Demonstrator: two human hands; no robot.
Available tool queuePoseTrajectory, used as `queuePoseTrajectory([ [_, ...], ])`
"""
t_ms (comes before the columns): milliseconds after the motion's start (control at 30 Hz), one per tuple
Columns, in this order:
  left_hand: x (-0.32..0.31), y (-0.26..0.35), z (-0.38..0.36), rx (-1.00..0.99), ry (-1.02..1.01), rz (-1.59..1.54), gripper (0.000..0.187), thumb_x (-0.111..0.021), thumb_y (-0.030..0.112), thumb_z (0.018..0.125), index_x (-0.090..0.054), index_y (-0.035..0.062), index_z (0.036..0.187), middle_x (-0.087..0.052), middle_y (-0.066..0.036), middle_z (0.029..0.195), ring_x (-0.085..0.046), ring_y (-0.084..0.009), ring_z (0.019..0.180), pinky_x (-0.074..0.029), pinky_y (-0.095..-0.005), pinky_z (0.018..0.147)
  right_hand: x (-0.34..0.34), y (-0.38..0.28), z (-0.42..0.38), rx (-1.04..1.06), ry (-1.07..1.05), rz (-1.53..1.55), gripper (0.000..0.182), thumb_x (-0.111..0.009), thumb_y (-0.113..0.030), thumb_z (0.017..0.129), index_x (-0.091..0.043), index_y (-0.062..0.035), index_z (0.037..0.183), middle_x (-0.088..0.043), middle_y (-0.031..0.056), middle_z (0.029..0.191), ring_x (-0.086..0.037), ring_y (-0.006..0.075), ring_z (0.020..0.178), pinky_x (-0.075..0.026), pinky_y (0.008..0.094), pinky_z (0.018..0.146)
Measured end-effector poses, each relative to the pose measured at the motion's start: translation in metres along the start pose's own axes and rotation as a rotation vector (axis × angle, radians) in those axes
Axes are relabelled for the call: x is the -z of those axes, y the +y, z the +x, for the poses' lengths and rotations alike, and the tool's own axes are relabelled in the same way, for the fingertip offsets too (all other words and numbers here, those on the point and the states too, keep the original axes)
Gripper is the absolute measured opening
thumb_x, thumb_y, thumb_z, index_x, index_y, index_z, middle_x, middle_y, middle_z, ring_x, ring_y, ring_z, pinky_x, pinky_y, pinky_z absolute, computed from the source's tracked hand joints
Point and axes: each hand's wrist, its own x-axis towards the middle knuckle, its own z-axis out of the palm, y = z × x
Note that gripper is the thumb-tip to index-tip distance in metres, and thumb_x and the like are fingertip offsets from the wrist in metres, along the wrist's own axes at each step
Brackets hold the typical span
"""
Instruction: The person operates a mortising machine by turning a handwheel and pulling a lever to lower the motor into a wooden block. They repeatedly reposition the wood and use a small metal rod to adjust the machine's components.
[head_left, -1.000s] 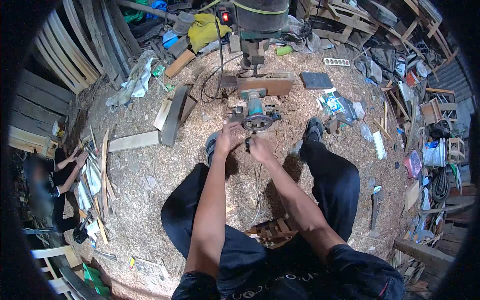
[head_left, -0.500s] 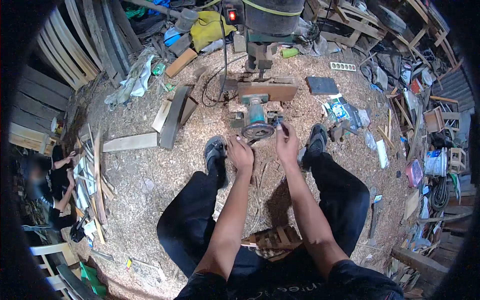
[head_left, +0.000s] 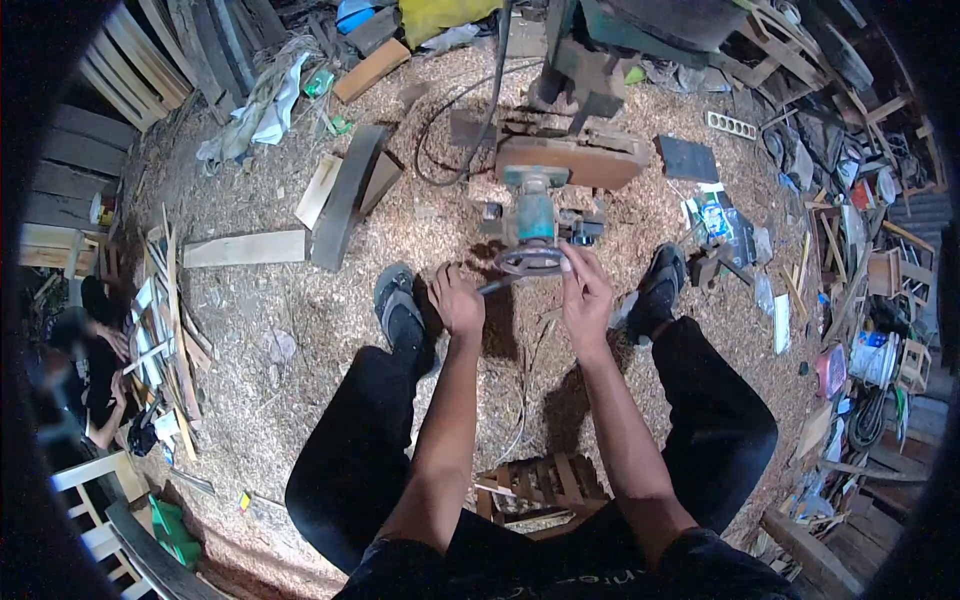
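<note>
In the head view, a green machine with a metal handwheel (head_left: 531, 261) stands in front of me. My right hand (head_left: 587, 300) has its fingers and thumb closed at the right side of the wheel's rim. To the wheel's left is my left hand (head_left: 457, 303), fingers curled around the end of a dark rod (head_left: 496, 286); its palm side is hidden. Behind the wheel, a reddish-brown wooden block (head_left: 575, 163) lies across the machine's vise (head_left: 537, 178). Above the block hangs the machine's dark head (head_left: 585, 75), partly cut off by the frame.
Wood shavings cover the floor (head_left: 290, 340). A slatted wooden stool (head_left: 540, 487) is beneath me. Planks (head_left: 245, 250) lie left of the machine; a dark block (head_left: 686, 158) and a power strip (head_left: 731, 125) lie right. A co-worker (head_left: 95, 365) crouches at the far left beside wood strips.
My view has shifted, so the machine appears larger and further right. My right hand has gone from beside the small fitting to the wheel's rim. The dark rod by my left hand shows more clearly.
</note>
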Motion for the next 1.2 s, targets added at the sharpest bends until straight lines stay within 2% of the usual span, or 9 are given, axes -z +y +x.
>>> queuePoseTrajectory([
  [200, -0.109, -0.059, -0.033, 0.158, 0.063, 0.447, 0.048, -0.052, 0.037, 0.095, -0.052, 0.0062, 0.132, -0.045, -0.014, 0.146, -0.039, -0.0333, 0.137, -0.024, -0.0588, 0.111, -0.004, 0.002, -0.004, 0.004, -0.05, -0.101, 0.026, -0.062, -0.006, 0.094, -0.069, -0.0027, 0.118, -0.066, 0.0151, 0.111, -0.062, 0.0233, 0.107, -0.047, 0.0337, 0.095],
  [267, -0.118, -0.058, -0.034, 0.291, -0.172, 0.364, 0.043, -0.051, 0.036, 0.096, -0.053, 0.0122, 0.132, -0.044, -0.013, 0.149, -0.038, -0.034, 0.138, -0.023, -0.0586, 0.112, -0.008, 0.004, -0.001, 0.011, -0.057, -0.027, 0.026, -0.063, -0.005, 0.092, -0.07, -0.0037, 0.117, -0.066, 0.0155, 0.11, -0.062, 0.0234, 0.106, -0.048, 0.0338, 0.094],
  [400, -0.119, -0.075, -0.04, -0.025, -0.152, 0.855, 0.051, -0.035, 0.041, 0.102, -0.041, 0.0179, 0.147, -0.037, -0.015, 0.153, -0.032, -0.0376, 0.14, -0.016, -0.0616, 0.113, -0.018, 0.009, -0.013, -0.072, -0.028, 0.095, 0.024, -0.063, -0.004, 0.092, -0.07, -0.0017, 0.115, -0.066, 0.0152, 0.11, -0.063, 0.0233, 0.105, -0.048, 0.0336, 0.093],
  [533, -0.09, -0.054, -0.021, 0.097, -0.364, 0.532, 0.052, -0.035, 0.034, 0.101, -0.036, 0.0173, 0.15, -0.026, -0.014, 0.159, -0.027, -0.0364, 0.144, -0.014, -0.0642, 0.114, -0.017, 0.005, -0.006, -0.059, -0.043, 0.049, 0.022, -0.06, -0.007, 0.096, -0.068, 0.0008, 0.115, -0.064, 0.0134, 0.111, -0.06, 0.0214, 0.105, -0.046, 0.0316, 0.093],
  [667, -0.066, -0.058, -0.041, -0.057, -0.498, 0.156, 0.049, -0.053, 0.014, 0.092, -0.046, -0.0003, 0.137, -0.037, -0.023, 0.15, -0.032, -0.038, 0.14, -0.018, -0.0564, 0.117, -0.02, -0.001, -0.003, -0.074, -0.08, 0.106, 0.024, -0.054, -0.008, 0.099, -0.063, 0.0022, 0.118, -0.06, 0.0106, 0.112, -0.056, 0.0185, 0.106, -0.042, 0.028, 0.094],
  [700, -0.064, -0.06, -0.047, -0.281, -0.226, 0.069, 0.041, -0.049, 0.028, 0.099, -0.056, -0.0055, 0.121, -0.055, -0.027, 0.13, -0.045, -0.0418, 0.129, -0.032, -0.0526, 0.11, -0.021, 0.001, -0.005, -0.06, -0.073, 0.106, 0.024, -0.054, -0.008, 0.099, -0.063, 0.0018, 0.119, -0.06, 0.0103, 0.111, -0.056, 0.0183, 0.105, -0.042, 0.028, 0.093],
  [833, -0.052, -0.051, -0.041, -0.162, -0.344, -0.152, 0.046, -0.046, 0.036, 0.101, -0.058, -0.0061, 0.114, -0.06, -0.031, 0.113, -0.055, -0.0481, 0.108, -0.046, -0.0501, 0.094, -0.018, 0.003, -0.003, -0.089, -0.085, 0.124, 0.024, -0.056, -0.01, 0.098, -0.064, 0.0003, 0.118, -0.061, 0.0113, 0.11, -0.057, 0.0198, 0.105, -0.044, 0.0295, 0.092],
  [933, -0.032, -0.053, -0.008, 0.044, -0.818, -0.173, 0.057, -0.055, 0.051, 0.094, -0.06, -0.0017, 0.115, -0.064, -0.03, 0.107, -0.06, -0.0448, 0.102, -0.048, -0.0505, 0.092, -0.009, 0.004, 0.0, -0.07, -0.138, 0.071, 0.024, -0.056, -0.011, 0.098, -0.062, -0.0001, 0.118, -0.06, 0.0142, 0.11, -0.059, 0.0243, 0.104, -0.046, 0.0315, 0.088],
  [1200, 0.023, -0.026, 0.012, -0.115, -0.628, -0.157, 0.063, -0.055, 0.062, 0.089, -0.069, 0.0005, 0.085, -0.067, -0.026, 0.08, -0.065, -0.0455, 0.077, -0.052, -0.0518, 0.069, 0.003, 0.028, 0.001, 0.144, -0.168, -0.1, 0.022, -0.052, -0.011, 0.099, -0.054, 0.0026, 0.117, -0.057, 0.0203, 0.107, -0.058, 0.0343, 0.099, -0.047, 0.0394, 0.087],
])
